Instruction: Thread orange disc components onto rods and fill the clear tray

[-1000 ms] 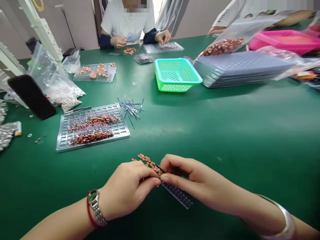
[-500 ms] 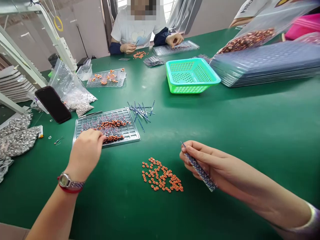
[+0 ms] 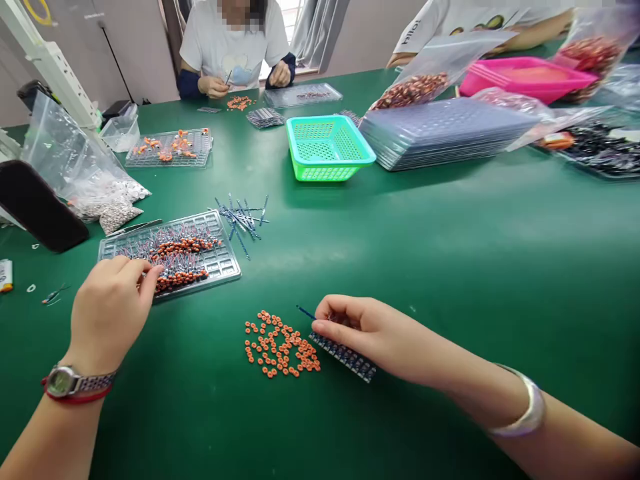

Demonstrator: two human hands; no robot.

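Observation:
My left hand (image 3: 113, 307) is closed in a pinch over the near left part of a clear plastic tray (image 3: 227, 267). Its fingertips hide whatever is between them. Rows of small wired parts with orange-brown ends (image 3: 183, 248) lie in the tray. My right hand (image 3: 360, 337), palm down, grips a narrow blue circuit board panel (image 3: 345, 357) with rows of pale pads. A thin blue strip (image 3: 305, 311) sticks out past its fingertips. Just left of that hand, small orange ring-shaped pieces (image 3: 280, 347) are scattered on the green table (image 3: 450, 267).
Loose blue strips (image 3: 243, 220) lie behind the tray, with tweezers (image 3: 135, 227) along its back edge. A phone (image 3: 37, 207) leans at left near plastic bags (image 3: 75, 167). Farther back are a green basket (image 3: 327, 173), stacked clear trays (image 3: 425, 137) and a co-worker (image 3: 235, 50).
The view has swung right, shifting the scene left. My right hand has turned palm down and come closer to the orange pieces, still holding the panel. My left hand stays at the tray.

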